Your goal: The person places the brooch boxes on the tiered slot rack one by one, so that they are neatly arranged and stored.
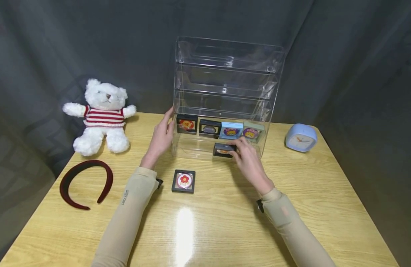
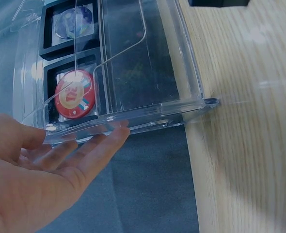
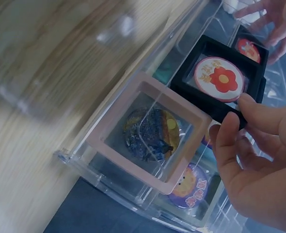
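A clear acrylic display rack [image 1: 229, 69] with stepped tiers stands at the back of the table. My left hand [image 1: 162, 135] touches its left side with fairly straight fingers, as the left wrist view shows. My right hand [image 1: 247, 159] pinches a black square badge frame [image 1: 222, 149] between thumb and fingers at the lowest tier. In the right wrist view, this frame [image 3: 184, 87] holds a white badge with a red flower. Beside it on that tier sits a pink frame [image 3: 104, 111] with a dark blue badge, hidden behind the hand in the head view.
The tier above holds a black frame with a red badge [image 1: 186, 124], another black frame [image 1: 209, 128], a blue one [image 1: 232, 130] and a green one [image 1: 253, 131]. A flower-badge frame [image 1: 183, 181] lies on the table. Around stand a teddy bear [image 1: 104, 116], headband [image 1: 70, 174] and clock [image 1: 301, 138].
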`<state>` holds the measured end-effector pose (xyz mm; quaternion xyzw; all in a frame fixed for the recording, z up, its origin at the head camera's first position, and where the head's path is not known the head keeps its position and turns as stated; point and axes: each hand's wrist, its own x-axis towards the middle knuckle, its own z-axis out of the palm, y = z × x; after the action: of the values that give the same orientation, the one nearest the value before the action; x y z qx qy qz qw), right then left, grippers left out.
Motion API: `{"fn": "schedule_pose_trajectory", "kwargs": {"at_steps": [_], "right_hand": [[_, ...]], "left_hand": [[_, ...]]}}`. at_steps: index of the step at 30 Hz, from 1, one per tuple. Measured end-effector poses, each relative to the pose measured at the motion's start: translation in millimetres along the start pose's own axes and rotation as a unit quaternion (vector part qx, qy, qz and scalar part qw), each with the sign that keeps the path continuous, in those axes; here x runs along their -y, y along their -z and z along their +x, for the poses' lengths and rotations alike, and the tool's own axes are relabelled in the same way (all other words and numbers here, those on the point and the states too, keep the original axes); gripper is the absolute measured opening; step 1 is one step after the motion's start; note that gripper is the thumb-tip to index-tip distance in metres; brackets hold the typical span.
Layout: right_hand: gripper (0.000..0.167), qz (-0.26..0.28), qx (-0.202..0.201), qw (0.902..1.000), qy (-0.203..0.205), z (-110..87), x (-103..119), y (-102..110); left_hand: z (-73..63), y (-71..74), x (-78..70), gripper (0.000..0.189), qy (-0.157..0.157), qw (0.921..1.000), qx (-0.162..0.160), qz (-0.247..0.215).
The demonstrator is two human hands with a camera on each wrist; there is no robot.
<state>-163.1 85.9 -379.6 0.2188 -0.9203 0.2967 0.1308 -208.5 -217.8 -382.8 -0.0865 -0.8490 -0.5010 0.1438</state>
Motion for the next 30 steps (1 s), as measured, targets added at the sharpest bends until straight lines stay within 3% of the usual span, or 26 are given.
{"fn": "schedule_pose_trajectory", "kwargs": {"at_steps": [30], "right_hand": [[0.028,-0.117,0.01,0.9931,0.01,1.0,-20,-4]], "left_hand": [[0.1,0.3,0.9,0.055,-0.008,1.0,0.0,0.001]]}}
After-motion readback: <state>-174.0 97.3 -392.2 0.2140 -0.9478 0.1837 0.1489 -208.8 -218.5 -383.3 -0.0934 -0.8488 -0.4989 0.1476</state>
